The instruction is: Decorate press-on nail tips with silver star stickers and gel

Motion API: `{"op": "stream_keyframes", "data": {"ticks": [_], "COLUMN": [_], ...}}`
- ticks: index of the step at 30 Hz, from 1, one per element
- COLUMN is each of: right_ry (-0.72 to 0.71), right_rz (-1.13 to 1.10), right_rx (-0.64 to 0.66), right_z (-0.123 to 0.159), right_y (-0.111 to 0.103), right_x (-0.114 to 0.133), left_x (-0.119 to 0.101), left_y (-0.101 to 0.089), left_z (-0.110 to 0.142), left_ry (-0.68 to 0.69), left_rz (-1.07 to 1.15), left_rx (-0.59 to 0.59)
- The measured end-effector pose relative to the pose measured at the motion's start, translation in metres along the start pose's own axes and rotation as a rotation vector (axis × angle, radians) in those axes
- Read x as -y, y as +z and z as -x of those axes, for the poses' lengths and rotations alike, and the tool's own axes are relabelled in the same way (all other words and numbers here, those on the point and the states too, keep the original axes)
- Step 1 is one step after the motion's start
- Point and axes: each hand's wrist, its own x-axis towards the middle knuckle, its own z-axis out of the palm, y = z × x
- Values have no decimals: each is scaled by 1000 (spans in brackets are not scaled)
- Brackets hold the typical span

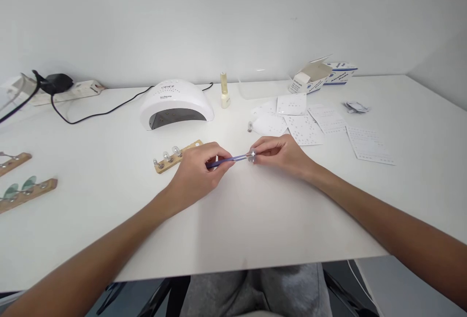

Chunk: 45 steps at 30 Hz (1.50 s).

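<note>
My left hand [204, 164] is closed around blue tweezers [222, 161], whose tips point right. Between the fingertips of my right hand [279, 154] is a small clear disc [252, 155] with a bright star shape on it. The tweezer tips meet the disc's left side; whether they grip it I cannot tell. Partly behind my left hand lies a wooden strip [160, 168] carrying several small clear rounded pieces [167, 156]. One similar clear piece [250, 126] stands alone just beyond my right fingers.
A white nail lamp [177, 96] stands behind, beside a nail polish bottle [225, 99]. Printed sticker sheets [304, 128], an opened box [310, 78] and small packets [355, 107] lie right. Wooden strips with green discs [29, 184] and a power strip [85, 92] are left.
</note>
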Motion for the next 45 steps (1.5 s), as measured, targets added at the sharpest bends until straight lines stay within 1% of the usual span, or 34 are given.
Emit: {"op": "stream_keyframes", "data": {"ticks": [12, 21, 26, 28, 30, 32, 33, 35, 37, 38, 40, 43, 45], "right_ry": [-21, -13, -13, 3, 28, 52, 60, 65, 55, 47, 42, 48, 58], "right_rz": [32, 43, 37, 35, 30, 20, 15, 3, -12, -22, -39, -66, -78], "right_rx": [18, -4, -3, -4, 3, 36, 63, 124, 185, 210, 245, 253, 257], "right_z": [2, 3, 1, 2, 3, 5, 7, 10, 13, 15, 17, 19, 20], "right_y": [-1, -1, -1, -1, 0, 1, 3, 6, 10, 12, 16, 21, 24], "right_x": [0, 0, 0, 2, 4, 8, 9, 11, 11, 10, 9, 9, 10], "left_x": [-1, -2, -2, -3, -4, -5, -6, -6, -7, -7, -10, -14, -18], "left_y": [-2, -2, -6, -12, -19, -26, -28, -30, -29, -29, -27, -23, -21], "left_z": [-1, -3, -3, -4, -5, -7, -7, -9, -9, -9, -9, -7, -5], "left_ry": [-50, -92, -71, -51, -32, -5, 10, 41, 47, 41, 19, -11, -19], "left_rz": [-38, -39, -15, 88, 280, 479, 562, 681, 736, 743, 755, 785, 777], "left_rx": [57, 87, 101, 97, 103, 103, 80, -24, -134, -164, -176, -166, -181]}}
